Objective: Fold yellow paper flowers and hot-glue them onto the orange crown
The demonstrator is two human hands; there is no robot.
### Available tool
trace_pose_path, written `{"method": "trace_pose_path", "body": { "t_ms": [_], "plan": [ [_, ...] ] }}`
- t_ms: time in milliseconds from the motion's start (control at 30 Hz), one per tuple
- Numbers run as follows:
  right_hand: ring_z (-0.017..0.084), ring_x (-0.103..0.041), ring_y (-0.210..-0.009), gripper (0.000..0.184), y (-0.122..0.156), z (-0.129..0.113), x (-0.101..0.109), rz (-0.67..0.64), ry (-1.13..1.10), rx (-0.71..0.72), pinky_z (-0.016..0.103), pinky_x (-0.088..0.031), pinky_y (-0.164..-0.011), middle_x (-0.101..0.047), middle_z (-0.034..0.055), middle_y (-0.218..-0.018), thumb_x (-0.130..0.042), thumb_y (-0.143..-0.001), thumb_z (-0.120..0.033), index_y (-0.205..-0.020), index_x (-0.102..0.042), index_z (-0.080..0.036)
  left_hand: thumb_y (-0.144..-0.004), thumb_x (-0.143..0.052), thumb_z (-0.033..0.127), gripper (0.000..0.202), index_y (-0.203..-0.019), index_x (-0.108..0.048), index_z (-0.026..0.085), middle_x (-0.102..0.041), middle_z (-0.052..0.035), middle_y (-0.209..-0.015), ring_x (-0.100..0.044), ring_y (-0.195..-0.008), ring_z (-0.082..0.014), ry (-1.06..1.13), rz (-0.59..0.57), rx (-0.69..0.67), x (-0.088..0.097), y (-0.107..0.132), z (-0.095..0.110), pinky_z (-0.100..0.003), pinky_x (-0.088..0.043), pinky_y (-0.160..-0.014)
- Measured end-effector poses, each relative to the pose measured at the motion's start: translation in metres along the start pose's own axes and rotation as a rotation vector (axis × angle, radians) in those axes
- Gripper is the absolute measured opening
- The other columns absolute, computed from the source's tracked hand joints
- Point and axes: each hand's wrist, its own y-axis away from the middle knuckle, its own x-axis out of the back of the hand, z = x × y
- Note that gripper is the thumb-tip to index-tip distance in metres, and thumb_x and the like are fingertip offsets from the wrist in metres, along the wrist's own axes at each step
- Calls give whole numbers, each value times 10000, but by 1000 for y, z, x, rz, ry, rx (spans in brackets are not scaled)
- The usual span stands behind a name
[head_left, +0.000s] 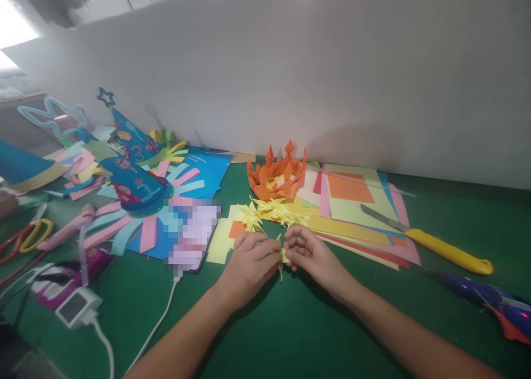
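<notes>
My left hand [254, 261] and right hand [310, 252] pinch the yellow piece [285, 257] between them over the tabletop [269, 329] – probably light folded paper, easily creased or torn – so best held by its middle, not the thin tips.

At 6 o'clock, the left hand [252, 264] hides most of a yellow paper piece [281, 272]; I cannot confirm whether the right hand [313, 253] grips it. At 8, I find the phone [194, 235] pixelated, unreadable. At 4, the right edge cuts a blue tool [489, 297]. At 9, the left edge crops a blue hat [22, 166] and another person's blurred hand [6, 203].
</notes>
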Motion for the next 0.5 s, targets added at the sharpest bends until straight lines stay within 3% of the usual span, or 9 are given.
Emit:
{"method": "trace_pose_path", "body": {
  "t_ms": [267, 500],
  "plan": [
    [76, -488, -601, 346, 3, -5, -1, -74, -116, -26, 220, -397, -548, -495, -53, -772, -675, -745, -326, -923, -393, -235, -854, -543, 206, 77, -803, -599, 223, -674, 46, -887, -480, -836, -121, 54, 14, 1, 1, 0, 2, -288, -314, -733],
    [96, -509, -644, 325, 4, -1, -4, -25, -49, 26, 249, -466, -585, -490, -28, -815, -658, -756, -411, -936, -455, -231, -871, -520, 215, 102, -828, -612, 230, -678, 32, -913, -484, -856, -127, 46, -29, 7, 3, 1, -1, -291, -313, -736]
  ]
}}
